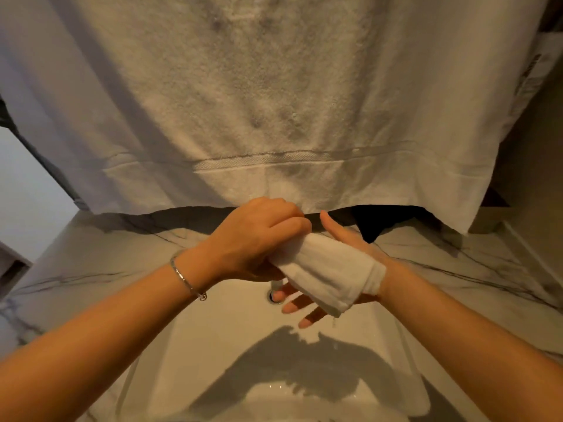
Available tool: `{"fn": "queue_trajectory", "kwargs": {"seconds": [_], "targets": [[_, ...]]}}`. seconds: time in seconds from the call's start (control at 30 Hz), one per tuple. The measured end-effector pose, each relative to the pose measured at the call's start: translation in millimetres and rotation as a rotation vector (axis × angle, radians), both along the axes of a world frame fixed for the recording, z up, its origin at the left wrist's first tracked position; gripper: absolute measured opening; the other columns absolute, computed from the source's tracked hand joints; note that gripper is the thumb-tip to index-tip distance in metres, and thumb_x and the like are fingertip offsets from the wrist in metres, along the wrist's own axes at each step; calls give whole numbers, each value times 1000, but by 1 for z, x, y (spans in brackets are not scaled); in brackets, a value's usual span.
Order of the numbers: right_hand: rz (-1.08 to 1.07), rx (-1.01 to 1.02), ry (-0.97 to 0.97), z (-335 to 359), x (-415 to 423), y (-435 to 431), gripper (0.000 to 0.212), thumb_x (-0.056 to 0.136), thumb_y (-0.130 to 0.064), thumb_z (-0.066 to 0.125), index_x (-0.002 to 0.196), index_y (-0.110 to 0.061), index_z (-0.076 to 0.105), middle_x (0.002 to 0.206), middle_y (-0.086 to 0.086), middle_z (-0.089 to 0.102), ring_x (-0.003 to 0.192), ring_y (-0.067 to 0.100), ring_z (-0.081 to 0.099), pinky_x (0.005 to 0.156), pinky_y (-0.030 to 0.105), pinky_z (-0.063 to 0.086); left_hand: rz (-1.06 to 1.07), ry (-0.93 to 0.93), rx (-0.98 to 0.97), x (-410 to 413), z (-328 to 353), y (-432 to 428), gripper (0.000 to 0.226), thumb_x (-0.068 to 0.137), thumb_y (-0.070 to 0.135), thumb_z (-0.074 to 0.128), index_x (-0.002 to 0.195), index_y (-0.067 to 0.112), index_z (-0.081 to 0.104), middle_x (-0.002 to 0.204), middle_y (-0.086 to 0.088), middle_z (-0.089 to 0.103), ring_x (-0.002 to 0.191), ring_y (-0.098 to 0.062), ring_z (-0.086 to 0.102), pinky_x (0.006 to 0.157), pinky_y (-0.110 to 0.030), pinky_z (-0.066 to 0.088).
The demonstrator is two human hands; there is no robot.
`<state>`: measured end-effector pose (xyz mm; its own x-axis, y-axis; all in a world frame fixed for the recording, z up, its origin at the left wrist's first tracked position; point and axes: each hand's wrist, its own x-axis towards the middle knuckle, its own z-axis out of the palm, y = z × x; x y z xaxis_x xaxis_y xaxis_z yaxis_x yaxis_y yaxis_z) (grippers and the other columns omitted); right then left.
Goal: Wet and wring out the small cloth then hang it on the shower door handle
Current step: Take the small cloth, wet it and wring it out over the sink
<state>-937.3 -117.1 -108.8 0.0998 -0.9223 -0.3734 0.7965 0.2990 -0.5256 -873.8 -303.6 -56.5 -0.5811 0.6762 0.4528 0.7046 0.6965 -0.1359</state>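
White terry, folded small, caught between two hands over the basin.

Head view: small white folded terry cloth draped across the open palm of the right hand, fingers spread and loose beneath, thumb up, not clamped. Left hand curled shut on the cloth's upper end, silver bangle at its wrist. Below both hands, pale rounded sink basin with chrome drain ring just under the right fingertips; beyond the knuckles, large white hanging bath towel over veined marble counter. No running water visible; wetness of cloth impossible to tell. Probably gathering for the wring: best to close right fingers fully round the roll, twist opposite ways, keep low over basin so drips fall inside.
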Motion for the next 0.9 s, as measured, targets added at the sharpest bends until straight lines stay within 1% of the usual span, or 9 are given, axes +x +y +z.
{"fn": "queue_trajectory", "kwargs": {"seconds": [0.07,0.13,0.23,0.3,0.43,0.6,0.77,0.83,0.9], "targets": [[102,-56,69,2,5,2,100,56,-77,57,128,-8,48,115,20,62,109,38,58,93,55,44,3,27,-52,0,-5,-1,45,70,36,62,104,12,46,91,-16,66,75,-30,61,56,-40,51],[123,-45,171,8,8,4,84,56,-68,66,117,-11,57,97,8,64,94,26,61,90,52,48,18,31,-98,-3,-11,-6,44,71,34,63,105,12,47,92,-15,67,75,-29,62,55,-37,52],[95,92,406,16,14,1,44,60,-35,79,98,-16,67,74,-1,62,68,12,60,72,39,58,66,-34,-155,-6,-23,-13,47,69,28,72,108,12,50,94,-13,66,77,-28,62,57,-38,53],[69,246,704,19,16,-6,39,67,-19,74,103,-12,60,71,1,61,61,13,59,57,31,53,129,-124,-170,-8,-29,-16,49,68,21,73,109,15,48,91,-12,65,74,-30,61,56,-38,52],[89,439,1236,21,8,-17,50,66,-15,72,111,-4,53,91,16,60,82,34,59,66,43,49,307,-368,-94,-12,-37,-18,46,70,16,66,112,20,47,93,-9,63,76,-29,59,59,-36,47],[144,486,1728,21,2,-23,44,67,-15,68,108,-11,54,92,7,64,81,26,61,66,36,51,377,-715,93,-16,-36,-11,34,66,8,65,100,13,59,81,-5,65,72,-20,59,56,-24,44],[74,456,2093,13,7,-25,37,68,-22,66,101,-20,52,92,6,66,77,25,62,59,35,51,458,-1377,392,-20,-26,-14,22,68,-1,64,90,2,66,76,-12,69,53,-11,62,44,-15,46],[39,423,2150,8,7,-28,36,68,-22,66,100,-19,52,94,7,66,80,27,61,60,34,47,477,-1437,420,-19,-26,-17,20,70,-4,64,89,2,67,74,-12,68,53,-11,61,44,-16,46],[23,399,2091,4,5,-27,36,67,-22,66,101,-18,52,95,8,66,82,27,61,62,36,48,535,-1317,379,-16,-30,-16,19,70,3,70,89,5,66,69,-8,67,47,-6,59,44,-20,46]]}}
